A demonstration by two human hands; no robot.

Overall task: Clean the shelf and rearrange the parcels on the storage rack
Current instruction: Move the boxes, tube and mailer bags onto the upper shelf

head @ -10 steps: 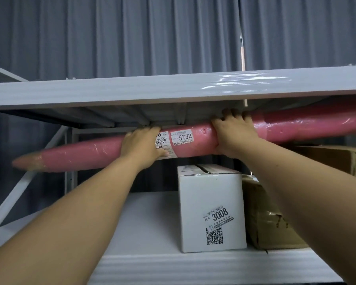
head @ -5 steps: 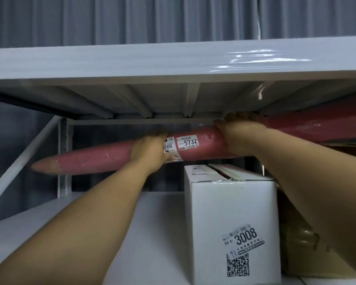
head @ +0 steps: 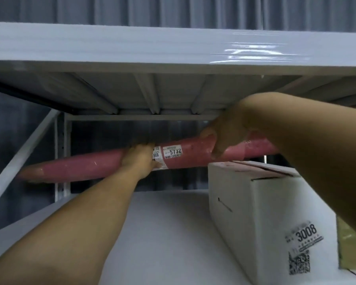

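A long pink wrapped roll [head: 80, 167] with a white label reading 5732 lies across the rack, tilted down to the left, far inside the bay under the upper shelf [head: 173, 50]. My left hand [head: 139, 159] grips the roll just left of the label. My right hand [head: 220, 138] holds it to the right of the label, thumb in front. The roll's right end is hidden behind my right arm. A white box [head: 255, 208] labelled 3008 stands on the lower shelf [head: 162, 233] below the roll.
A brown taped parcel [head: 353, 243] sits right of the white box. White diagonal brace [head: 19, 159] and upright post of the rack stand at the left. A grey curtain hangs behind the rack.
The roll has gone deeper into the bay and lower, now just above the white box. The view has dropped and moved closer; the box looks larger.
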